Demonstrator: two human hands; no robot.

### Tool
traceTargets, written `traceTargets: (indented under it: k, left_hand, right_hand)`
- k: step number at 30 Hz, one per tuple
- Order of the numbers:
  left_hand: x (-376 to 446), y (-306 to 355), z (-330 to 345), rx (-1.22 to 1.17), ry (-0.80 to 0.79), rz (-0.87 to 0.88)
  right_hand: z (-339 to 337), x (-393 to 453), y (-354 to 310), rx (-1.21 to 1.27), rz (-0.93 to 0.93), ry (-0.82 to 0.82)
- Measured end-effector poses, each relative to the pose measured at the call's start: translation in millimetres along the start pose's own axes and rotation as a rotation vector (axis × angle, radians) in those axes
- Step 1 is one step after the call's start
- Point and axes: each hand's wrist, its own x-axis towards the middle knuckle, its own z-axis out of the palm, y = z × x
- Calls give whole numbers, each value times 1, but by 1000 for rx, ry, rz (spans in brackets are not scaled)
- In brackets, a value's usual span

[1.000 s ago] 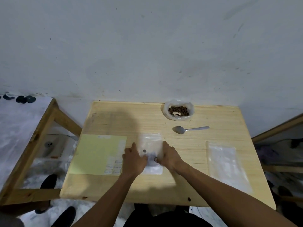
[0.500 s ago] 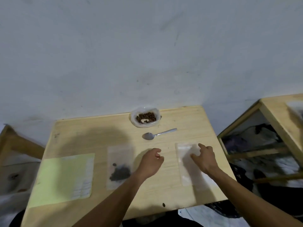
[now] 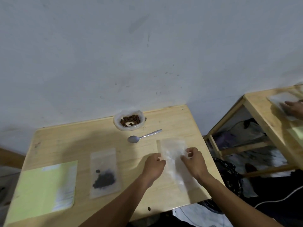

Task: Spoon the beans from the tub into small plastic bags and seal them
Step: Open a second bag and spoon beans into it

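Observation:
A clear tub of brown beans (image 3: 129,121) stands at the table's far edge. A metal spoon (image 3: 143,137) lies just in front of it. A small bag with dark beans inside (image 3: 104,172) lies flat left of centre. On the right lies a stack of empty clear bags (image 3: 173,154). My left hand (image 3: 155,165) pinches the stack's left edge. My right hand (image 3: 193,159) pinches its right side with curled fingers.
A yellow-green paper sheet (image 3: 44,189) covers the table's near left. One stray bean (image 3: 149,208) lies near the front edge of the wooden table (image 3: 68,140). At right, a second table (image 3: 268,118) has another person's hand (image 3: 293,108) on a bag.
Both hands left the filled bag and moved right to the stack of empty bags, where they now pinch its edges. The view swung right.

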Motion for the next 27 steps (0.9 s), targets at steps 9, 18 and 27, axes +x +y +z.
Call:
traceTargets:
  k: [9,18,27]
  left_hand:
    - [-11,48,-62,-448,125,182]
    - [-50,75,-126,-684,104,257]
    - [-59,69,-136,-593,157,333]
  right_hand:
    - [-6,-26,-82,366,-413,-306]
    - [10,-31,-132,123,-599,-583]
    - [23,-40,-172,350,-483,-489]
